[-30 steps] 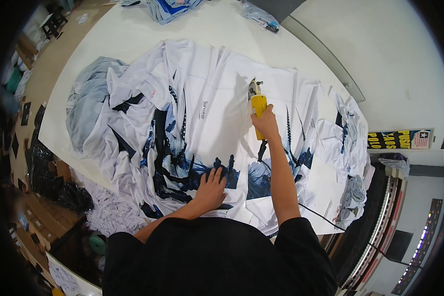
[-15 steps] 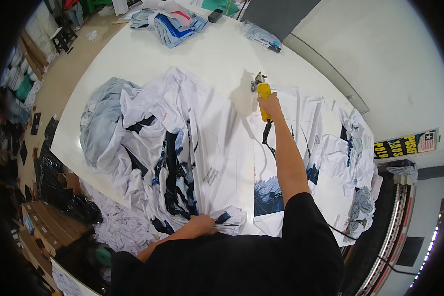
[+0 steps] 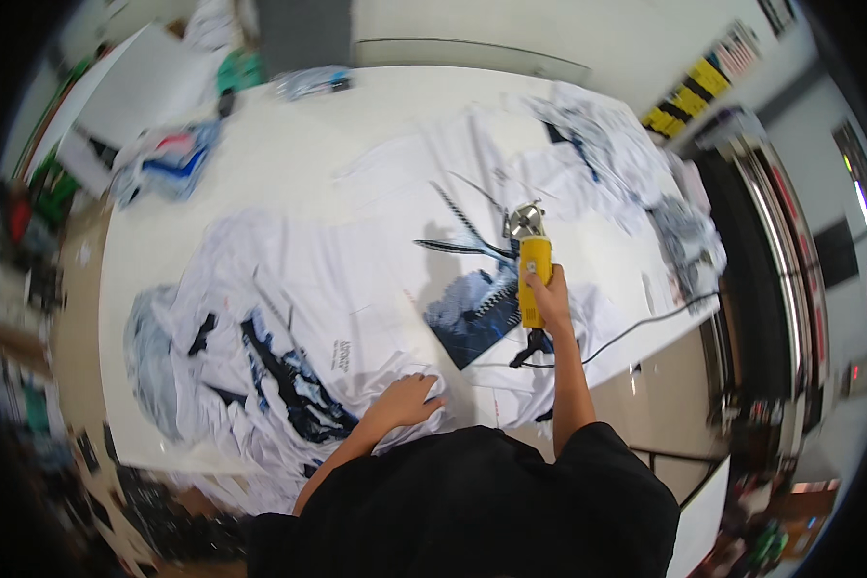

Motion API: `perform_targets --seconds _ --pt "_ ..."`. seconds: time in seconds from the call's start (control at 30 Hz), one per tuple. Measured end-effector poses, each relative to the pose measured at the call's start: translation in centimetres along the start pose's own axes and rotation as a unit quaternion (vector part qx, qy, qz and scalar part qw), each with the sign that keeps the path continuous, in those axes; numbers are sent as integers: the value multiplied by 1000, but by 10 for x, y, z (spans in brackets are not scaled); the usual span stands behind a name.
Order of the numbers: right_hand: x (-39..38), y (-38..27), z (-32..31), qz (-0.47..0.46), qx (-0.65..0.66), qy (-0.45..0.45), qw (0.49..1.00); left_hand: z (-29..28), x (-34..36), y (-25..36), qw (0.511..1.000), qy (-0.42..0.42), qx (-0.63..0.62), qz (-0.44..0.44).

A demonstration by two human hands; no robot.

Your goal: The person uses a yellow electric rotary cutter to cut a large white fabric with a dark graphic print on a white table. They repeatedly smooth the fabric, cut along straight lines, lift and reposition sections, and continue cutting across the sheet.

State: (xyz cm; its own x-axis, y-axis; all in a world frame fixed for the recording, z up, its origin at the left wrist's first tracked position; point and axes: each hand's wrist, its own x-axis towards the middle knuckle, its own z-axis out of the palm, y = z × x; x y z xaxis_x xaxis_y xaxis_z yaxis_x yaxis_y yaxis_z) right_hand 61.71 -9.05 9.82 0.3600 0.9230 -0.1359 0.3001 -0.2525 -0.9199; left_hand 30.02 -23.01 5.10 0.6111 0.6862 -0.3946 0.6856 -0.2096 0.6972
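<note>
My right hand is wrapped round the yellow body of a handheld electric fabric cutter. Its round metal head points away from me, over white fabric with a dark blue printed panel. From the cutter's near end a black cord runs off to the right. On the near edge of a bunched pile of white fabric with black and blue print lies my left hand, fingers stretched out and apart. Whatever is under its palm is hidden.
Everything lies on a big white table. Crumpled white and grey cloth covers its far right. Folded grey and blue cloth sits far left, near a plastic-wrapped bundle. Fabric rolls stand beyond the right edge.
My view has swung to the right. The cutter in my right hand has come nearer, beside the blue print. My left hand has let go of the fabric edge and opened.
</note>
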Motion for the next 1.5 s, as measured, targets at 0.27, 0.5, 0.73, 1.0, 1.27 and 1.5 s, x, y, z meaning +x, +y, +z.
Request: perform_targets --seconds 0.27,0.5,0.73,1.0,1.27,1.5 --pt "-81 68 -198 87 56 223 969 97 156 124 956 -15 142 257" --pt "-104 178 -283 88 77 304 946 165 224 163 900 84 161 396" --pt "-77 169 -301 126 148 298 935 57 305 78 947 217 127 199" --pt "-30 154 -311 161 169 251 940 -169 307 -33 873 377 169 -257" --pt "-2 158 -306 151 171 188 955 -173 319 -76 862 310 195 -351" --pt "15 166 -301 164 148 175 959 -208 320 10 977 46 -176 -112"
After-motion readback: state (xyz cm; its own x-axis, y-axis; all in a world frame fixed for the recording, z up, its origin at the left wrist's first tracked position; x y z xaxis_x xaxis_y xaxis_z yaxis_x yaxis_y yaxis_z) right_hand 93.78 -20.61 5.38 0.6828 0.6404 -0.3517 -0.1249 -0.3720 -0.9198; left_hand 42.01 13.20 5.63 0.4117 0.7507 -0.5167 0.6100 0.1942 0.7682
